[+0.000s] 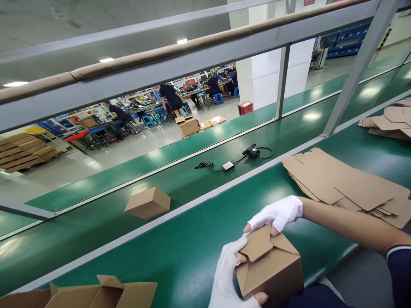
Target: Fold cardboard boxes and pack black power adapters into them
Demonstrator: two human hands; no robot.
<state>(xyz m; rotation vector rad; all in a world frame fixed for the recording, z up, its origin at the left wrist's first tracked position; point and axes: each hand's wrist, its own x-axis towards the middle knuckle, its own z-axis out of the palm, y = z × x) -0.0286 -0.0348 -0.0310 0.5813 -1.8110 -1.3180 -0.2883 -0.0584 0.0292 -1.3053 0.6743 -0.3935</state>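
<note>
A small brown cardboard box (272, 276) is tilted up close in front of me, its flaps partly folded over one another. My left hand (226, 269), in a white glove with bare fingertips, grips the box's left side, thumb below and fingers near the flap. At the far top edge, my right hand (278, 214) in a matching glove holds the tabbed flap (258, 243) between thumb and fingers. The underside of the box is hidden.
Flat cardboard blanks (346, 179) lie stacked at right; open boxes (102, 293) sit lower left. Beyond a divider, the green conveyor belt (189, 188) carries a closed box (148, 203) and a cabled black device (253, 152). Metal posts (283, 81) rise behind. Several people work farther off.
</note>
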